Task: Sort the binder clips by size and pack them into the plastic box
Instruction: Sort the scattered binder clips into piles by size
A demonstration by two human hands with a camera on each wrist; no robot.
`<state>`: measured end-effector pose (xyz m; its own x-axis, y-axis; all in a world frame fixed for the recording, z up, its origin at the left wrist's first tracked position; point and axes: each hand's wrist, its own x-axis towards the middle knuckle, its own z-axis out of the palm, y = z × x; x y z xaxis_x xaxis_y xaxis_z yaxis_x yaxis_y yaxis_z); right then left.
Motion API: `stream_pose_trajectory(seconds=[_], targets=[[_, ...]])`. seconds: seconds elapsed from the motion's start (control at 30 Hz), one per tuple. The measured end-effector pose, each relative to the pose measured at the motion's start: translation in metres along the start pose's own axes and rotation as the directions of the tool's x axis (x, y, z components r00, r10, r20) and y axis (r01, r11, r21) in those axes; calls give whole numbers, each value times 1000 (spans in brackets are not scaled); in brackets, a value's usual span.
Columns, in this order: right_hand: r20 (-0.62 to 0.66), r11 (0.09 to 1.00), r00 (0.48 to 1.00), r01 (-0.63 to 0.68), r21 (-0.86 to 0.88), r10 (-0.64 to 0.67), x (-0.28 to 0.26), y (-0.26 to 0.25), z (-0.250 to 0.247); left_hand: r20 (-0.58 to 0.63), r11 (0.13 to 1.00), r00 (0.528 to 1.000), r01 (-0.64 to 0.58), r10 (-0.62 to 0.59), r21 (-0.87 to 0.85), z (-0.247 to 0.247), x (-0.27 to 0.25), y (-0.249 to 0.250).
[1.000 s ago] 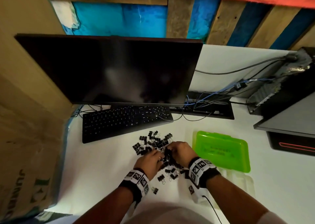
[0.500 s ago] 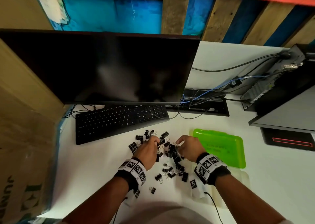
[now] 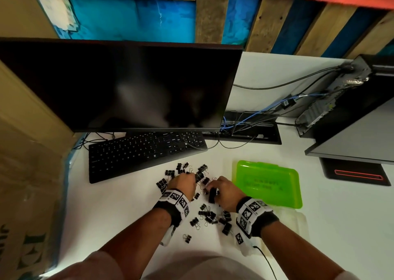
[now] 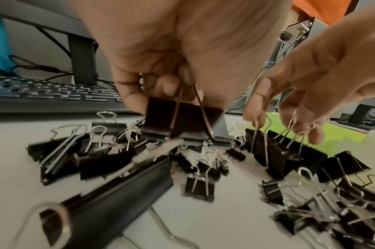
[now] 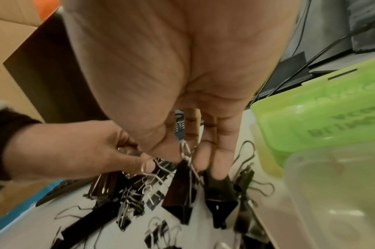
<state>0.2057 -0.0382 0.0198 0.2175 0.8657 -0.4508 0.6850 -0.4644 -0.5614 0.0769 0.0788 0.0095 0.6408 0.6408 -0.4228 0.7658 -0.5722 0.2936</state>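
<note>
Black large clip (image 4: 183, 123) pinched by left grip (image 4: 182, 50); wrist views alone show right grip (image 5: 171, 75) pinching clip handles (image 5: 187, 152).

desk (image 3: 319, 226): white
centre: loose binder clips (image 3: 205, 215)
right: green lid (image 3: 269, 183), clear plastic box (image 3: 298, 226)
back: keyboard (image 3: 138, 151)

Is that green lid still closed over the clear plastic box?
No: the green lid is swung open and lies flat, and the clear plastic box beside it is uncovered, next to the right hand.

Perhaps 40 binder clips (image 3: 205, 214), 1 plastic box (image 3: 269, 183), 2 hands.
</note>
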Motion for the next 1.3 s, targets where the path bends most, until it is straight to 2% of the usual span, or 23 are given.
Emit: stream_pose_trajectory(seconds=[0.2, 0.37, 0.53, 0.67, 0.83, 0.97, 1.07, 1.13, 1.3], targets=[[-19, 1000, 1000, -3, -8, 2, -1, -8, 8, 15, 998, 998, -60, 59, 31, -2, 0, 4], [-133, 995, 991, -7, 98, 20, -3, -3, -6, -24, 992, 993, -111, 112, 60, 1, 2, 7], [-266, 969, 959, -33, 246, 100, -5, 10, -22, -151, 989, 982, -123, 111, -77, -6, -7, 13], [-331, 926, 932, -12, 377, 147, -5, 16, -33, -172, 966, 980, -134, 96, -223, -15, -16, 11], [-371, 942, 919, 2, 336, 130, -6, 11, -36, -216, 946, 966, -199, 144, -257, -19, -28, 4], [-397, 922, 914, 77, 380, 87, -14, -3, -34, -252, 914, 953, -248, 170, -320, -21, -43, 0], [-376, 914, 927, 152, 377, 1, -16, -20, -26, -323, 882, 940, -241, 108, -405, -22, -61, -13], [-331, 898, 942, 192, 396, -56, -14, -37, -15, -362, 858, 932, -204, 23, -471, -19, -77, -30], [-130, 901, 964, 263, 344, -232, -12, -93, 27, -397, 844, 882, -1, -252, -537, 6, -125, -91]])
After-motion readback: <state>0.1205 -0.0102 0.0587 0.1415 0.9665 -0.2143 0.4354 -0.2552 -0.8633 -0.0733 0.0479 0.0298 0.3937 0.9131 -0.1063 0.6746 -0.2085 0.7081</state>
